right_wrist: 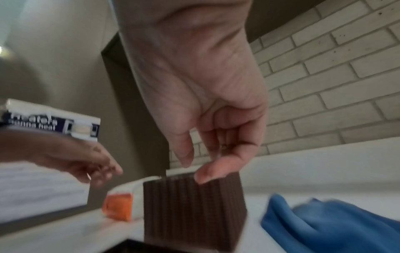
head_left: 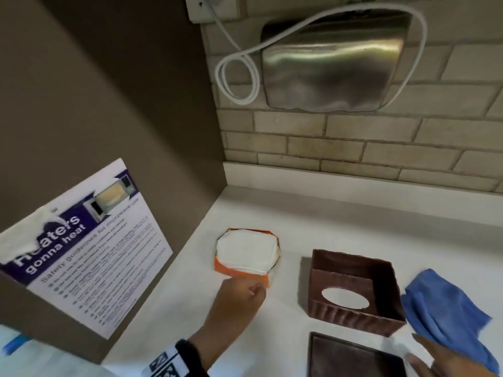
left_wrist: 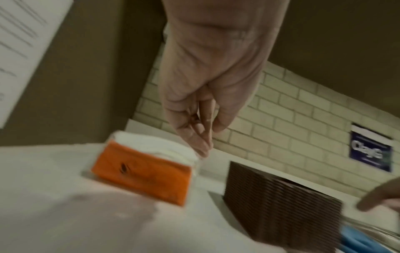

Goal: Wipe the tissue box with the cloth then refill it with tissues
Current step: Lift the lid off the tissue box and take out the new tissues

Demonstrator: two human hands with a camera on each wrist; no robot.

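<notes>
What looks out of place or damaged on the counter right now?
The brown tissue box sits upside down, its oval slot against the counter, with its base panel off and lying in front of it. The orange tissue pack is torn open on top. Nothing spilled; the blue cloth lies crumpled beside the box.

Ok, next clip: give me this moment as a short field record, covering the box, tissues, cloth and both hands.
tissue box: brown, upside down on the counter, open, empty, oval slot at the bottom
base panel: flat beside the box
tissue pack: orange wrapper, top open, white stack showing
cloth: blue, crumpled right of the box
left hand: reaching at the pack, holds nothing
right hand: near the cloth, holds nothing
</notes>
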